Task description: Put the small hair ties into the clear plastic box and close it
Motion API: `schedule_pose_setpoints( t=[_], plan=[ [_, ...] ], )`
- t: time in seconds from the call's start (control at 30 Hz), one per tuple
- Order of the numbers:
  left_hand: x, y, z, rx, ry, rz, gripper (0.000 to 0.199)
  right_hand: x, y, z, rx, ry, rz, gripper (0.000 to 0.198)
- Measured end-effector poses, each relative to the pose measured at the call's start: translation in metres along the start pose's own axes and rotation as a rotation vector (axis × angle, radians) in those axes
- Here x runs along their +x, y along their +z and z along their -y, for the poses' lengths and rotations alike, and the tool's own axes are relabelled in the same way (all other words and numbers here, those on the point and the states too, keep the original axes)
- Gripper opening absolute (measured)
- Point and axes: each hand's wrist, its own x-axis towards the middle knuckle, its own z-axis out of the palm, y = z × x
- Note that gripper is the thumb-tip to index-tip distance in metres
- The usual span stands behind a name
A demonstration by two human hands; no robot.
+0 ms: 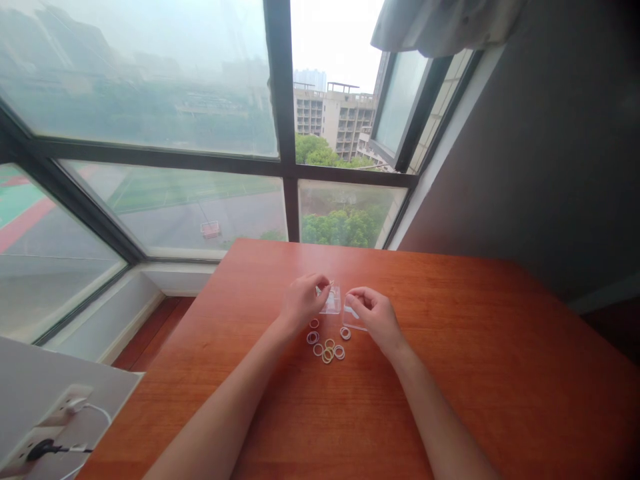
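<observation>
My left hand is closed in a pinch over a small clear plastic box. A thin pale bit shows at its fingertips, too small to name. My right hand is also pinched closed, above a clear plastic lid or second tray just right of the box; whatever its fingers hold is hidden. Between my forearms, nearer me, lie several small thin rings like hair ties: a pinkish ring, white rings, and yellowish rings, some overlapping. Another white pair of rings lies close to the right hand.
All of this sits on a reddish-brown wooden table. Beyond its far edge are dark-framed windows, one pane swung outward. A grey wall stands at right. Plugs with cords sit in wall sockets at lower left.
</observation>
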Motion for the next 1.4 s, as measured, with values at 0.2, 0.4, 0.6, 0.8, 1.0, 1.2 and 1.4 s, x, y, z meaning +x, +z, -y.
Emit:
schedule_pose_setpoints(
  t=[0.2, 0.4, 0.6, 0.8, 1.0, 1.2, 1.4],
  plan=[
    [0.0, -0.001, 0.006, 0.012, 0.0, -0.005, 0.014, -0.001, 0.001, 0.0, 0.031, 0.0, 0.005, 0.032],
    [0.002, -0.003, 0.014, -0.002, -0.006, -0.025, 0.011, -0.002, 0.0, 0.002, -0.001, -0.013, 0.009, 0.031],
    [0.003, -0.006, 0.016, -0.025, 0.008, -0.042, 0.011, -0.004, 0.0, 0.009, -0.077, -0.029, 0.086, 0.026],
    [0.005, -0.012, 0.019, -0.066, 0.065, -0.011, 0.011, -0.017, 0.001, 0.021, -0.43, -0.115, 0.38, 0.015],
    [0.006, -0.014, 0.018, -0.073, 0.068, -0.025, 0.01, -0.029, 0.004, 0.023, -0.561, -0.15, 0.569, 0.014],
    [0.005, -0.014, 0.017, -0.074, 0.059, -0.014, 0.011, -0.029, 0.006, 0.021, -0.623, -0.17, 0.633, 0.007],
    [0.005, -0.014, 0.016, -0.076, 0.053, 0.004, 0.012, -0.03, 0.01, 0.021, -0.695, -0.187, 0.626, 0.012]
  ],
)
